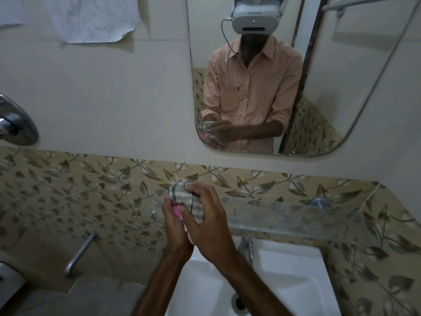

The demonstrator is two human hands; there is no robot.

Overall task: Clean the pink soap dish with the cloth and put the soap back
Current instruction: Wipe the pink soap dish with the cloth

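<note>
Far to the left of the white sink (291, 277) and well above it, a chrome fitting (17, 124) sits on the plain wall. Higher still, a creased sheet of paper (91, 19) hangs on the wall. Just left of the sink, at about the height of its rim, a metal pipe (79, 253) juts out from the leaf-patterned tiles (68, 190). A small chrome peg (154, 214) sticks out of the tiles above the sink's left corner.

Both forearms reach up over the sink's left half, and the hands meet above its back edge. The left hand (175, 229) is curled round the pink soap dish (177, 211) and holds it in the air, clear of the sink. Only a strip of pink shows between the fingers. The checked cloth (182, 197) is bunched against the dish and hangs down over it. The right hand (210, 224) grips the cloth, thumb and fingers bent over the fabric and pressing it onto the dish.

In the sink's bowl, below the right forearm, lies the dark drain (239, 301). A chrome tap (247, 245) stands at the middle of the sink's back edge. Just above the sink a clear glass shelf (296, 220) runs along the tiles towards the right, with a round chrome mount (320, 202) at its back. Higher above the sink hangs a mirror (341, 76). It reflects a person in an orange checked shirt and a white headset, with both hands together on the cloth.
</note>
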